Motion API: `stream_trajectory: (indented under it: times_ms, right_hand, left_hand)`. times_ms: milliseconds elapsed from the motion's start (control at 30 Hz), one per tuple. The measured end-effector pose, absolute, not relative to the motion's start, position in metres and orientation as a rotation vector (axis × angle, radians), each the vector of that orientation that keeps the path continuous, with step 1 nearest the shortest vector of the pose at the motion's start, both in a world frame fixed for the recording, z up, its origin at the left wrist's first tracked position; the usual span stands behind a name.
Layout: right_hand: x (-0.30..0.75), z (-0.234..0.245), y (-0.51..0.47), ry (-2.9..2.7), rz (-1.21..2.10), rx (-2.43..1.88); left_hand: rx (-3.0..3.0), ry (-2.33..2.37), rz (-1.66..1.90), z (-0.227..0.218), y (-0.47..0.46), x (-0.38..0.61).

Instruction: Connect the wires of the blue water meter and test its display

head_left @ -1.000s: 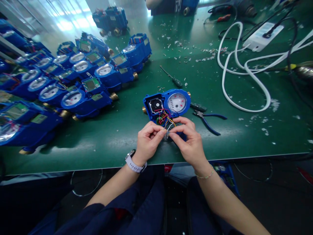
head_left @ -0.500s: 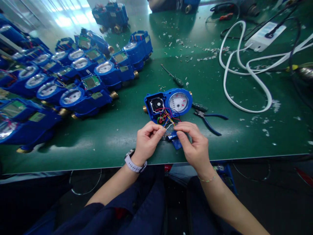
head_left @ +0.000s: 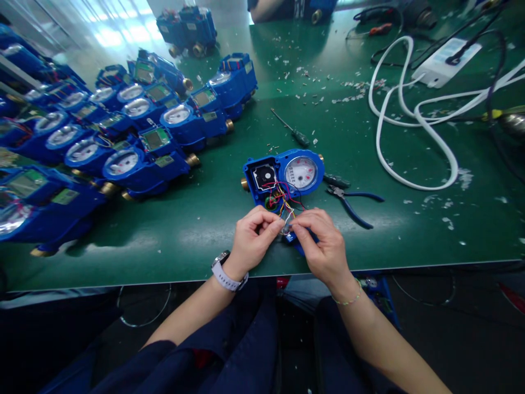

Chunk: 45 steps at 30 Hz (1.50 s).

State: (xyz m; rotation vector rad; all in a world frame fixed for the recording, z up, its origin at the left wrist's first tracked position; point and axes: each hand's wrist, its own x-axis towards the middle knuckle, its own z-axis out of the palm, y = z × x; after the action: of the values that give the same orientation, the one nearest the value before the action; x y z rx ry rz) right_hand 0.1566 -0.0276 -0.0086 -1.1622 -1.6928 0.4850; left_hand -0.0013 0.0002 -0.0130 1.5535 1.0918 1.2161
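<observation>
An opened blue water meter (head_left: pixel 283 176) lies on the green table (head_left: pixel 205 219), its round dial to the right and a black part in its open left bay. Coloured wires (head_left: pixel 284 203) spill from it toward me. My left hand (head_left: pixel 252 241) and my right hand (head_left: pixel 322 243) meet just in front of the meter, both closed in a pinch on the ends of these wires. A small blue piece (head_left: pixel 296 239) lies under my right fingers, mostly hidden.
Several blue meters (head_left: pixel 123 131) are packed at the left. Blue-handled pliers (head_left: pixel 353 202) lie right of the meter, a small screwdriver (head_left: pixel 293 131) behind it. White cable loops (head_left: pixel 410 131) and a white power strip (head_left: pixel 445 60) sit at the back right. Another person's arm (head_left: pixel 266 8) shows at the far edge.
Both hands have drawn slightly nearer to me and to the right with the wires, and the pinching fingertips have come closer together. The meter has stayed put.
</observation>
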Motion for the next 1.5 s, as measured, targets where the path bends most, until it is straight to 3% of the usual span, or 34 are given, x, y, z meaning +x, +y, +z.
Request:
stream_trajectory:
  times_ms: [500,1367,1500]
  right_hand:
    - [0.151,-0.003,-0.031,-1.754,0.362,-1.213]
    - [0.154,0.002,-0.028,-1.815,0.459,-1.220]
    - [0.157,0.000,-0.028,-1.793,0.460,-1.231]
  left_hand:
    - [1.650,1.080,1.223,-0.012,-0.002,-0.001]
    - [0.914,1.044,1.401,-0.020,0.012,-0.009]
    - [1.026,1.062,1.287,-0.019,0.011,-0.015]
